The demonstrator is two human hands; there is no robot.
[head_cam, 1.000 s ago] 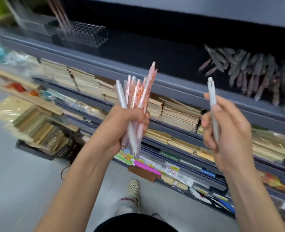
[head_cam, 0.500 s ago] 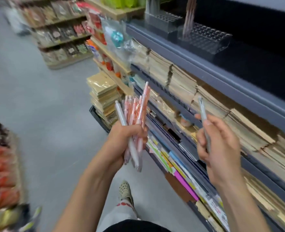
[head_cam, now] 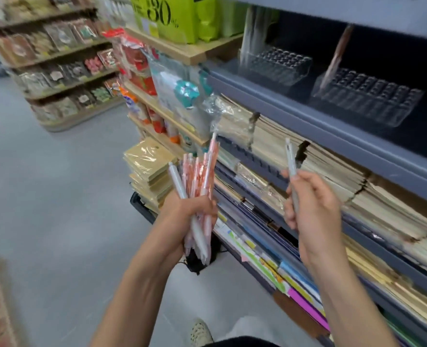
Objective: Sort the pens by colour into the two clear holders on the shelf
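While the left hand (head_cam: 190,209) grips a bundle of pink pens (head_cam: 200,176), the right hand (head_cam: 312,209) pinches one grey pen (head_cam: 292,166) upright, below two clear holders (head_cam: 365,96) on the shelf (head_cam: 307,121).

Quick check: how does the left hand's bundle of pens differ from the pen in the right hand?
The left hand grips a bundle of pens, mostly pink with one whitish; the right hand holds one grey pen. The bundle fans out, while the grey pen stands nearly upright. Both have their clicker ends up.
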